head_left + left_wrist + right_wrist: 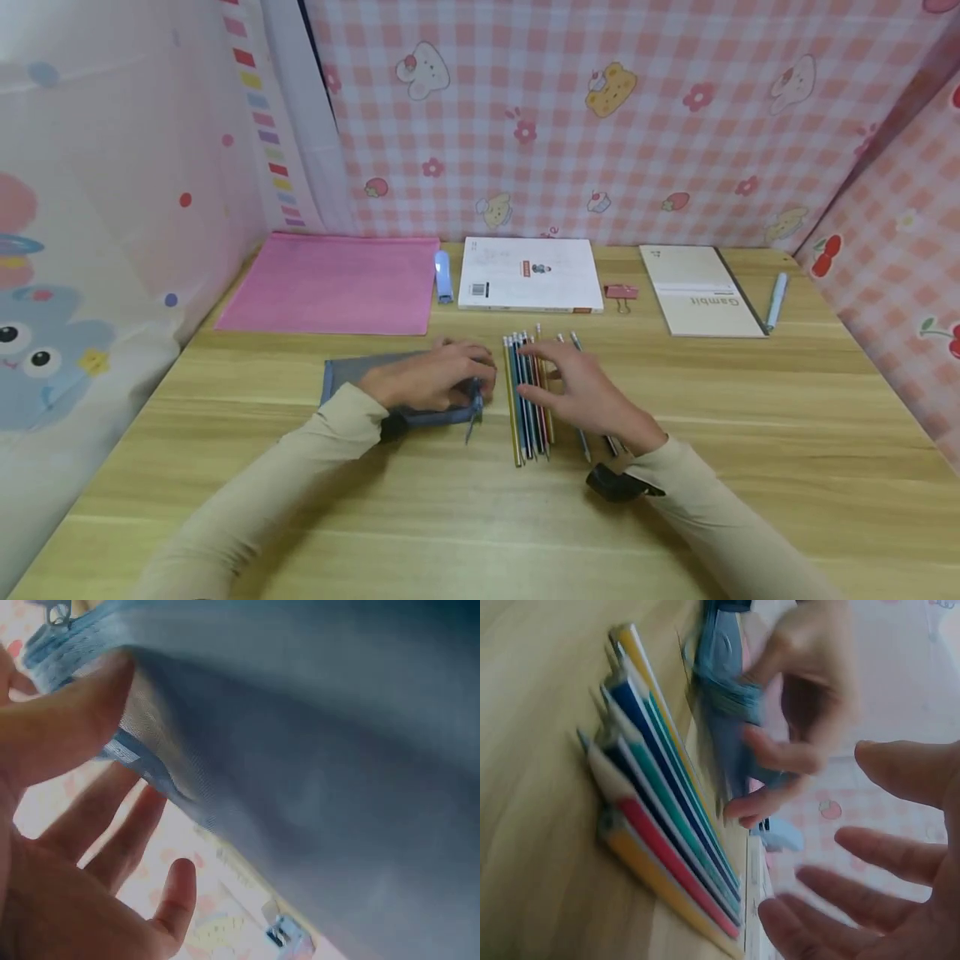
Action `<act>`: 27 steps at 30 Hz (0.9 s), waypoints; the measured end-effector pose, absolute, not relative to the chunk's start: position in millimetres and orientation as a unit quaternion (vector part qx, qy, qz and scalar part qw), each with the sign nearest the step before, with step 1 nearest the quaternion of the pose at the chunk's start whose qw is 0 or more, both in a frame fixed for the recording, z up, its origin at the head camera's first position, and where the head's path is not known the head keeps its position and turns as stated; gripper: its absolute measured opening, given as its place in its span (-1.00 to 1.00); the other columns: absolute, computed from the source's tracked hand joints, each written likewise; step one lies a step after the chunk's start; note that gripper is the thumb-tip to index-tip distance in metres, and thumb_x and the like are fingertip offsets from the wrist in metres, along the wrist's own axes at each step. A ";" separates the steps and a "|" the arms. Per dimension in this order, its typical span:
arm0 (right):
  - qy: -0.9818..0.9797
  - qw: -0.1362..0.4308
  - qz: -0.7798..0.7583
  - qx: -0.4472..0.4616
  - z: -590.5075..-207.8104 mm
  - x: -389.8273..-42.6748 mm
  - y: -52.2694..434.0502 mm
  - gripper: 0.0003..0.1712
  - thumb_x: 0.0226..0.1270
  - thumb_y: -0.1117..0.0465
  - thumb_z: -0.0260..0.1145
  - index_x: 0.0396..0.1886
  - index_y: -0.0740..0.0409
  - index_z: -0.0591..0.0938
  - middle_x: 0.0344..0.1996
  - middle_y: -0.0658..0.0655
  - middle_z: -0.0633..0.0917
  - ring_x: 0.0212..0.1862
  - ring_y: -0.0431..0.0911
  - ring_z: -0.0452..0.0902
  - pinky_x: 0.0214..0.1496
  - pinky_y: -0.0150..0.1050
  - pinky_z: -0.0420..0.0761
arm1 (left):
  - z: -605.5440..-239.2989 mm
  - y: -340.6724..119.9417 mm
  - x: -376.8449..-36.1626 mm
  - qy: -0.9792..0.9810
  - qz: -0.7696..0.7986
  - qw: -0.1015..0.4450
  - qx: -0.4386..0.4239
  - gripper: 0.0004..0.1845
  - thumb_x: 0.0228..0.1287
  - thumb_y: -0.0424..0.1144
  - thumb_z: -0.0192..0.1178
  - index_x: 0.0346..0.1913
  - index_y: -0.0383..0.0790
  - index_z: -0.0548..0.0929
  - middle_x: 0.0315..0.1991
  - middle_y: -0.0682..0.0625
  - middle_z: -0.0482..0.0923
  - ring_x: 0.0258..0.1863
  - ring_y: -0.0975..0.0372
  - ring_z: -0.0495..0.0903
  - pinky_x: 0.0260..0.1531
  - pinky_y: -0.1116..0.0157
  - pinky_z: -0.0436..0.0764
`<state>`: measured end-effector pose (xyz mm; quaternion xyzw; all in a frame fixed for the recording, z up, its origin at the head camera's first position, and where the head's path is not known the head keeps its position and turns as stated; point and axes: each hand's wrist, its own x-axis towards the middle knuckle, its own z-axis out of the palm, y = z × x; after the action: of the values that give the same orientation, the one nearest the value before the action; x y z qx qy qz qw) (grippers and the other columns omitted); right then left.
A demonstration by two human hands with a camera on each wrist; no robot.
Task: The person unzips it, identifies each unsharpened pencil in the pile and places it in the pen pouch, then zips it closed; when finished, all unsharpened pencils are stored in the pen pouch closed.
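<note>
My left hand (442,379) grips the zipper end of a blue mesh pencil pouch (352,372), which lies left of the middle of the table. In the left wrist view the thumb reaches into the parted mouth of the pouch (322,765), the fingers outside it. Just right of it, several pencils (522,417) in yellow, blue, green and red lie in a row, points toward me. Over their right side hovers my right hand (588,396), fingers spread and holding nothing. More pencils (583,444) lie partly hidden beneath it.
Along the back lie a pink folder (337,283), a light blue stapler-like object (443,279), a white book (495,271), a pink binder clip (622,292), a beige notebook (693,312) and a light blue pen (777,300). Patterned cloth walls (600,167) border the wooden table (487,533).
</note>
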<state>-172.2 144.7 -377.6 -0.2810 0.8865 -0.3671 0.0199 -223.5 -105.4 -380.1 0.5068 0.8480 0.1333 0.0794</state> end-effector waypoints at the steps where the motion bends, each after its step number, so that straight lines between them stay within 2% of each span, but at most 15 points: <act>1: 0.882 0.022 -0.376 -0.283 -377.2 -172.0 141.5 -0.50 0.36 0.21 0.37 0.23 0.31 0.55 0.18 0.30 0.64 0.20 0.17 0.60 0.09 -0.02 0.74 | -377.3 -107.2 -225.7 0.849 0.140 0.076 0.503 -0.80 0.15 -0.32 0.42 -0.20 0.01 0.68 0.02 0.07 0.66 0.13 0.15 0.56 0.16 0.01 0.44; 4: 0.870 0.025 -0.400 -0.289 -376.2 -171.4 130.1 -0.65 0.35 0.23 0.37 0.07 0.27 0.64 -0.01 0.25 0.74 0.01 0.06 0.71 -0.05 -0.16 0.76 | -365.8 -115.8 -233.6 0.850 0.166 0.065 0.495 -0.77 0.07 -0.33 0.43 -0.23 -0.02 0.66 -0.17 0.13 0.69 -0.06 0.23 0.60 0.00 0.17 0.34; 8: 0.855 0.000 -0.421 -0.304 -377.0 -170.7 112.6 -0.76 0.29 0.26 0.42 -0.09 0.24 0.64 -0.15 0.22 0.76 -0.12 -0.04 0.73 -0.20 -0.29 0.72 | -348.0 -128.6 -243.8 0.843 0.227 0.076 0.482 -0.78 0.08 -0.39 0.42 -0.23 -0.09 0.65 -0.21 0.07 0.69 -0.09 0.22 0.62 0.10 0.18 0.48; 11: 0.840 -0.030 -0.433 -0.325 -377.4 -169.7 99.7 -0.75 0.26 0.30 0.44 -0.11 0.26 0.63 -0.17 0.22 0.75 -0.12 -0.02 0.72 -0.23 -0.35 0.73 | -339.9 -136.5 -248.7 0.835 0.287 0.089 0.461 -0.81 0.15 -0.43 0.40 -0.20 -0.16 0.68 -0.19 0.01 0.69 -0.09 0.20 0.64 0.10 0.18 0.63; 14: 0.832 -0.056 -0.433 -0.343 -377.7 -169.4 89.1 -0.71 0.25 0.31 0.44 -0.06 0.26 0.64 -0.14 0.20 0.75 -0.09 0.00 0.72 -0.22 -0.35 0.73 | -337.7 -143.0 -249.6 0.830 0.337 0.096 0.433 -0.83 0.22 -0.42 0.37 -0.14 -0.19 0.69 -0.15 -0.03 0.70 -0.07 0.18 0.65 0.10 0.16 0.65; 17: 0.830 -0.073 -0.437 -0.339 -378.4 -169.7 81.5 -0.72 0.26 0.30 0.44 -0.06 0.22 0.64 -0.16 0.18 0.76 -0.10 -0.01 0.73 -0.23 -0.33 0.73 | -339.8 -146.4 -248.4 0.825 0.368 0.102 0.417 -0.84 0.27 -0.40 0.33 -0.10 -0.20 0.70 -0.10 -0.05 0.70 -0.04 0.18 0.63 0.14 0.12 0.64; 21: 0.828 -0.103 -0.447 -0.323 -380.1 -170.6 77.1 -0.79 0.24 0.29 0.46 -0.17 0.20 0.65 -0.26 0.14 0.78 -0.20 -0.05 0.75 -0.30 -0.32 0.73 | -347.1 -146.1 -246.4 0.805 0.418 0.122 0.403 -0.84 0.35 -0.38 0.26 -0.05 -0.26 0.69 -0.08 -0.08 0.68 -0.04 0.20 0.60 0.13 0.17 0.62; 27: 0.821 -0.132 -0.445 -0.332 -380.6 -173.8 74.6 -0.81 0.21 0.22 0.50 -0.22 0.18 0.72 -0.31 0.10 0.80 -0.33 -0.13 0.73 -0.37 -0.38 0.71 | -355.6 -142.0 -241.8 0.792 0.472 0.133 0.364 -0.80 0.45 -0.32 0.16 0.00 -0.34 0.66 -0.04 -0.08 0.65 -0.01 0.18 0.57 0.12 0.19 0.53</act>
<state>-173.8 74.6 -380.6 -0.3322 0.8211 -0.4450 -0.1321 -241.8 -142.0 -355.6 0.3640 0.7920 0.4717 0.1330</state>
